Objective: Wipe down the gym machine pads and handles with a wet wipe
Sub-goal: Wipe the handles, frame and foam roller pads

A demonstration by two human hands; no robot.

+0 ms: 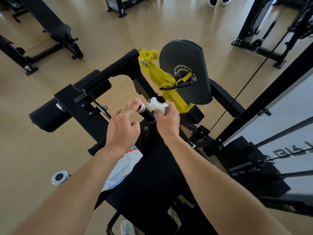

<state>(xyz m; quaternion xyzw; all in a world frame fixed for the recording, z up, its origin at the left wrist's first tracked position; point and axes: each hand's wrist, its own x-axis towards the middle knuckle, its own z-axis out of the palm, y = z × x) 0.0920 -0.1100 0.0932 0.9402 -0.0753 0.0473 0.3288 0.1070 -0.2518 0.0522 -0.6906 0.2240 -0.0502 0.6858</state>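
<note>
My right hand [167, 118] pinches a crumpled white wet wipe [156, 104] just right of a short black handle [149, 114] with a chrome collar on the gym machine. My left hand [124, 122] hovers over the handle's left side with fingers straight, fingertips near the chrome end. Below my arms lies the black seat pad [152, 180]. A long black roller pad [45, 114] sticks out to the left of the machine frame.
A white and blue wipes packet [125, 165] lies on the seat pad's left edge. The yellow lever arm [162, 78] and grey cam disc [188, 70] stand behind the handle. A cable and weight stack frame [264, 102] rise on the right. Black benches [55, 31] sit far left.
</note>
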